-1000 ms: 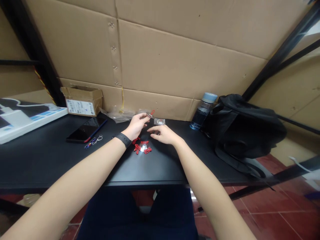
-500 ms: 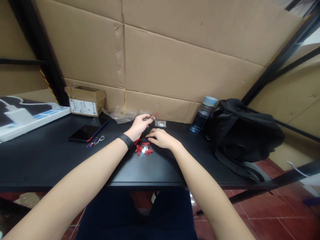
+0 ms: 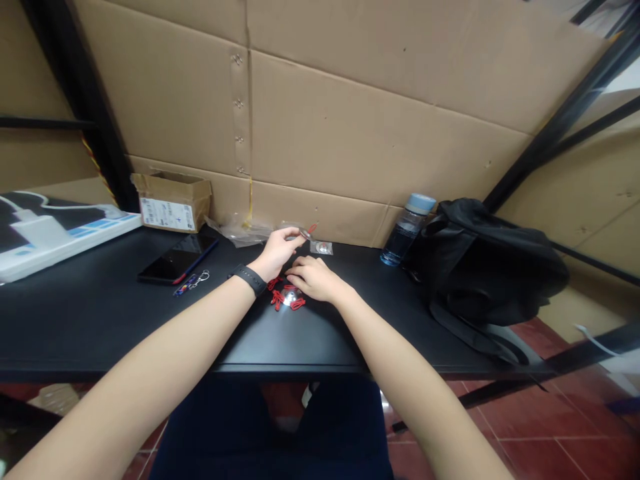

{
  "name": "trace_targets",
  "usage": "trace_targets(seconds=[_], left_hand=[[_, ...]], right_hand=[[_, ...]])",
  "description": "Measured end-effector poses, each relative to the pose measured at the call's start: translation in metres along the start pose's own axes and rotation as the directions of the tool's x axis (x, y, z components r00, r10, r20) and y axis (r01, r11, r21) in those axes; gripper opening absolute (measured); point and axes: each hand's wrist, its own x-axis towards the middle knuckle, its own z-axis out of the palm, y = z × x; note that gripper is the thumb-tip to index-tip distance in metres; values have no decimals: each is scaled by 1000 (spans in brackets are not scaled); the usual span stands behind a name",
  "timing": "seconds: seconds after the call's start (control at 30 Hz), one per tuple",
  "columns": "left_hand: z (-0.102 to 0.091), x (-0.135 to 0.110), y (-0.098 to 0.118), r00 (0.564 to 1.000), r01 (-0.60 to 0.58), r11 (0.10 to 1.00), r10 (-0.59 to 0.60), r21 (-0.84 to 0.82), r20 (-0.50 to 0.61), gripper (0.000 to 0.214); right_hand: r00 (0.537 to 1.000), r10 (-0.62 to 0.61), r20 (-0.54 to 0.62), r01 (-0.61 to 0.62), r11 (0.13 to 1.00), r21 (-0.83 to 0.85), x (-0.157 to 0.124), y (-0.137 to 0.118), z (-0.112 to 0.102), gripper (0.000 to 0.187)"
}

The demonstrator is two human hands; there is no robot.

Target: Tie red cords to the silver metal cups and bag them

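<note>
My left hand (image 3: 277,251), with a black band on its wrist, is raised a little above the black table (image 3: 90,313) and pinches a small metal ring with a red tab (image 3: 306,233). My right hand (image 3: 311,277) lies low on the table with its fingers curled down onto a heap of several small red pieces (image 3: 286,298). Whether those fingers hold one of them is hidden. A small clear packet with a metal part (image 3: 323,248) lies just behind my hands.
A phone (image 3: 170,260), a pen and a keyring (image 3: 191,281) lie to the left. A small cardboard box (image 3: 171,202) and crumpled clear bags (image 3: 240,231) stand by the cardboard wall. A water bottle (image 3: 407,223) and a black backpack (image 3: 493,257) are on the right.
My right hand has slid left and towards me, from beside the clear packet onto the heap of red pieces. My left hand keeps the ring up in the same place.
</note>
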Motion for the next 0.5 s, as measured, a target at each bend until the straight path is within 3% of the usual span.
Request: trace_targets(seconds=[0.13,0.23,0.33,0.5], left_hand=[[-1,1,-1,1000,4,999,-3,-39,16,27],[-4,2,-1,1000,-12,1000,12,-6,7,27],[-5,3,-2,1000,-23,999,23,30,-5,27],[-5,3,-3,1000,-26,999,26,22,3,24]], right_hand=[[990,112,-90,-116,992,-43,-3,1,0,38],[986,169,9,-169,986,-7,-4,4,1,47],[984,153,90,-155,988,8,-4,8,2,47],[995,96,30,-97,994,41,-4,9,-1,40]])
